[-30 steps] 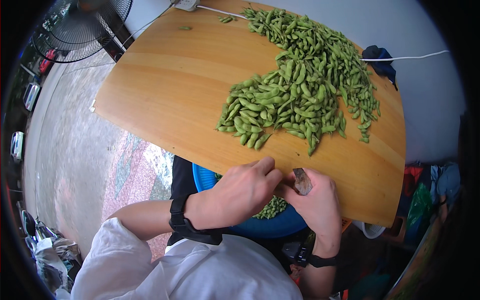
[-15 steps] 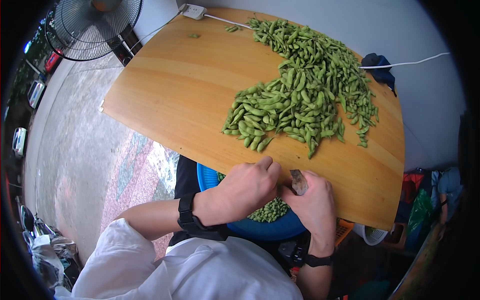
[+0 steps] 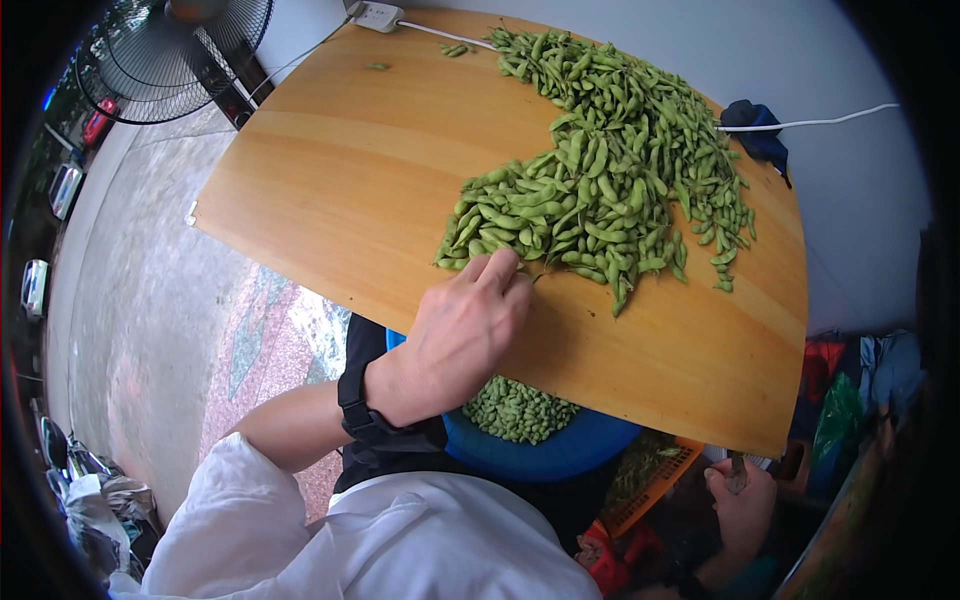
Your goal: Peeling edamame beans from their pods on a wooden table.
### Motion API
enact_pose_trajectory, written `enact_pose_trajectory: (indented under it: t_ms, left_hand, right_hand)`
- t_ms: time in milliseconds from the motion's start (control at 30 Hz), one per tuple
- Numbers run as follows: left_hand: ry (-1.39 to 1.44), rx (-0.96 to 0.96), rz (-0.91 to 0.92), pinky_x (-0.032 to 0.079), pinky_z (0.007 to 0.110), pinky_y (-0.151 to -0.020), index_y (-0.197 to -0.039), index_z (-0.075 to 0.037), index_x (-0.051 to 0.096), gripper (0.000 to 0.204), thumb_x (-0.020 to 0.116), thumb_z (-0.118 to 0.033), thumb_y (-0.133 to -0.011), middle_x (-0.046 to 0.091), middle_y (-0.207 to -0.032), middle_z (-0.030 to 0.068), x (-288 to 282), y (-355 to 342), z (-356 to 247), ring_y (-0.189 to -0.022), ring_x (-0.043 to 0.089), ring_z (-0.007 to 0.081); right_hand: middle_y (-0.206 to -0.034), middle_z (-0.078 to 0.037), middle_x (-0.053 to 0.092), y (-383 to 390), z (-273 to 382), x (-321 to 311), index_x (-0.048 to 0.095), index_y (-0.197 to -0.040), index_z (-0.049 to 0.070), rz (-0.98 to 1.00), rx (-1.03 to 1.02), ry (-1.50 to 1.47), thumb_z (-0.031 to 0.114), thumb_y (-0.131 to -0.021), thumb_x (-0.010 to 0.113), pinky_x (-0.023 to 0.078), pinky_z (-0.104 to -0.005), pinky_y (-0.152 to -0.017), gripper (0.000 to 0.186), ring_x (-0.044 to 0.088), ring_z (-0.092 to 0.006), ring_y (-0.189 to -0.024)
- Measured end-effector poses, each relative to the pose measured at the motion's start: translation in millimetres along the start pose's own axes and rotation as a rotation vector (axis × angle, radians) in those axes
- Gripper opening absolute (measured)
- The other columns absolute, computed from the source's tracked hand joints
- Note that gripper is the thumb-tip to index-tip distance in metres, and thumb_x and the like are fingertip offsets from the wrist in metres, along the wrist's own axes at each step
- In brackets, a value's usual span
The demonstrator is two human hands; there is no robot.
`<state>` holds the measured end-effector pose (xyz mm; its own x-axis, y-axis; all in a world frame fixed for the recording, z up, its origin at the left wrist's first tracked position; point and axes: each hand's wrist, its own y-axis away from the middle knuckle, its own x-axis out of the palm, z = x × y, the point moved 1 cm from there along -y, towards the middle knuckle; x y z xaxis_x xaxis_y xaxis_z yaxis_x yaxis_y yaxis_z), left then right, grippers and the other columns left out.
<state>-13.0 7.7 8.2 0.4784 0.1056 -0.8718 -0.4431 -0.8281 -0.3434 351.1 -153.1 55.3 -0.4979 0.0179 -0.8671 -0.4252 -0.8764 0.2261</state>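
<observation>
A large heap of green soybean pods (image 3: 610, 200) lies on the wooden table (image 3: 300, 180). My left hand (image 3: 468, 315) is at the heap's near left edge, palm down with its fingers curled in against the pods. Its fingertips are hidden, so what they pinch cannot be made out. Low on the right, beyond the table's near edge, my right hand (image 3: 742, 500) is closed around a small, flat, grey-brown piece (image 3: 738, 474) that sticks up past the thumb. Below the table edge, a blue basin (image 3: 540, 458) holds shelled green beans (image 3: 520, 410).
An orange crate (image 3: 655, 490) with greenish scraps stands right of the basin. At the table's far side are a power strip (image 3: 376, 16) with a white cable and a dark cloth item (image 3: 755, 135). A fan (image 3: 170, 60) stands at the far left.
My left hand has moved forward from the table edge to the pods. My right hand has swung away to the lower right, still holding the grey-brown piece, uncovering more of the basin.
</observation>
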Motion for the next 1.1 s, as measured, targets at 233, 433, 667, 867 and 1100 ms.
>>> enact_pose_trajectory:
  t_ms: [233,433,667,867,1100]
  left_hand:
    - [0.196,0.154,0.065,0.055,0.041,-0.077,-0.104,-0.002,0.071,0.02,0.075,-0.005,-0.085,0.062,-0.1,0.0125,-1.0,0.0,6.3,-0.093,0.065,0.0335]
    - [0.547,0.083,0.179,0.057,0.042,-0.075,-0.102,-0.002,0.073,0.023,0.082,-0.003,-0.08,0.066,-0.096,0.012,9.1,3.1,0.0,-0.089,0.069,0.033]
    - [0.528,0.12,0.182,0.057,0.042,-0.073,-0.098,-0.003,0.075,0.02,0.083,-0.004,-0.079,0.067,-0.094,0.0108,9.9,1.0,1.9,-0.086,0.07,0.0329]
    - [0.521,0.132,0.199,0.057,0.042,-0.073,-0.098,-0.003,0.076,0.021,0.083,-0.005,-0.079,0.068,-0.096,0.0103,12.2,-0.9,2.7,-0.087,0.07,0.0325]
    - [0.503,0.154,0.198,0.056,0.042,-0.072,-0.096,-0.003,0.074,0.02,0.083,-0.004,-0.078,0.067,-0.097,0.0098,13.4,-1.9,1.9,-0.086,0.07,0.0327]
  right_hand:
    - [-0.096,-0.012,0.071,-2.6,67.6,22.1,0.07,-0.109,-0.003,0.068,-0.213,-0.129,0.011,-0.09,0.079,0.053,-0.0334,-0.079,0.025,0.068,-0.0229,-0.085]
    - [-0.091,-0.015,0.07,-28.6,140.8,75.1,0.074,-0.106,-0.001,0.177,-0.465,-0.289,0.008,-0.092,0.076,0.054,-0.0378,-0.074,0.017,0.07,-0.031,-0.08]
    - [-0.085,-0.013,0.073,-46.0,154.7,98.8,0.073,-0.099,-0.003,0.28,-0.331,-0.44,0.009,-0.089,0.08,0.053,-0.0325,-0.063,0.016,0.068,-0.0173,-0.068]
    - [-0.079,-0.012,0.072,-51.3,156.4,103.2,0.074,-0.094,-0.003,0.277,-0.343,-0.414,0.01,-0.088,0.082,0.052,-0.0312,-0.061,0.016,0.067,-0.016,-0.066]
    - [-0.072,-0.011,0.072,-54.7,160.8,102.9,0.073,-0.09,-0.001,0.306,-0.307,-0.408,0.012,-0.087,0.082,0.051,-0.032,-0.058,0.017,0.065,-0.0161,-0.06]
